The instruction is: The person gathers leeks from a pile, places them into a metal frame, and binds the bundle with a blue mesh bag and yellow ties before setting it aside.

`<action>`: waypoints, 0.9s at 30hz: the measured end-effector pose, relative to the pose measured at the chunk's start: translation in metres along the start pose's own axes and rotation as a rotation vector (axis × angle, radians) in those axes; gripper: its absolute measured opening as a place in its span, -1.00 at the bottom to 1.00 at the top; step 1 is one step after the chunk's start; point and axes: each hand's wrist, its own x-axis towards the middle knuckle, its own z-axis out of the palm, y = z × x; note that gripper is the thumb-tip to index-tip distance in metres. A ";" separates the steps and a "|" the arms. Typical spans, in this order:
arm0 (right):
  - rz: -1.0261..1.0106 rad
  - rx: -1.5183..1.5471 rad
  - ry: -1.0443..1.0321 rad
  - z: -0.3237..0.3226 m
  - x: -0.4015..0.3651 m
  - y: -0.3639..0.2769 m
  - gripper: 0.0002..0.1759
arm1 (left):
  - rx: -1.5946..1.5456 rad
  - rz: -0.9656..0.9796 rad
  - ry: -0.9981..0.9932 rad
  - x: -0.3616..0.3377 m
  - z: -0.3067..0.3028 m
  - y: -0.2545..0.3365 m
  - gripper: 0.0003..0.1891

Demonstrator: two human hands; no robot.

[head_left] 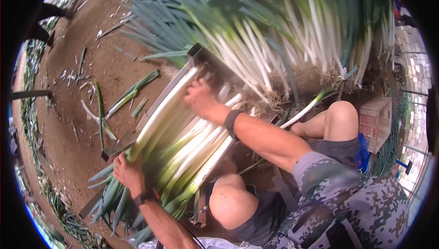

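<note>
Lower left: the left hand (128,173), fingers bent against the laid leeks (183,144), grip uncertain. Centre: the right hand (201,98), blurred over their white ends, hold indeterminable. The leeks lie along a metal frame (171,90). Apparent step: aligning; next requirement, probably, even ends. Upper right: heaped leeks (274,34).

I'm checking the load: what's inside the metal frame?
White-and-green stalks lie lengthwise in the metal frame. The left hand and right hand cover parts; whatever lies beneath the stalks is hidden.
</note>
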 end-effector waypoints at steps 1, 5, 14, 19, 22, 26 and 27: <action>0.051 0.039 0.009 0.011 0.000 -0.003 -0.78 | -0.013 0.000 0.000 0.001 0.001 -0.001 -0.42; 0.022 0.145 0.006 -0.005 -0.004 -0.004 -0.78 | -0.025 0.030 0.002 0.002 0.010 -0.012 -0.46; 0.448 0.102 0.331 -0.192 -0.078 0.210 -0.53 | -0.033 -0.042 -0.070 0.002 0.004 -0.007 -0.40; 0.776 -0.108 0.349 -0.230 -0.156 0.341 -0.06 | -0.058 0.001 0.001 0.001 0.020 -0.020 -0.46; 0.806 -0.070 0.244 -0.223 -0.152 0.348 0.01 | -0.066 0.132 0.159 0.003 0.020 -0.016 -0.63; 0.872 -0.204 0.312 -0.167 -0.158 0.364 0.08 | 0.012 0.335 0.330 0.000 0.022 -0.026 -0.59; 0.880 -0.205 0.333 -0.165 -0.156 0.365 0.07 | 0.062 0.308 0.300 0.000 0.029 -0.033 -0.56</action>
